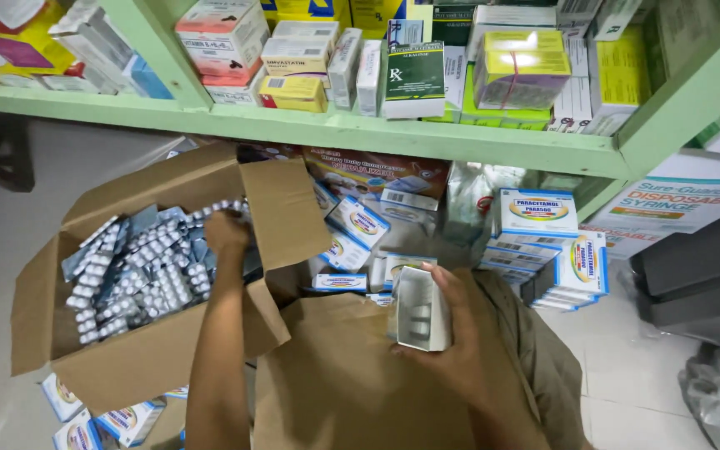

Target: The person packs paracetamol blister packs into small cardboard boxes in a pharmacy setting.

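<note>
A head-worn camera looks down at two bare hands working on the floor below a pale green wooden shelf (427, 137) packed with medicine boxes. At nine o'clock sits a large open brown cardboard carton (152, 358) heaped with silver foil blister strips of tablets (139, 271). The left hand (227, 233) reaches into the carton, resting on the strips; whether its fingers are curled or spread cannot be told. At about four o'clock from centre, the right hand (452, 346) grips a small open white cardboard box (421, 308), fingers wrapped around its side, open end up, with strips inside. At two o'clock stand stacked white-and-blue medicine boxes (543, 250), just beside the box.
</note>
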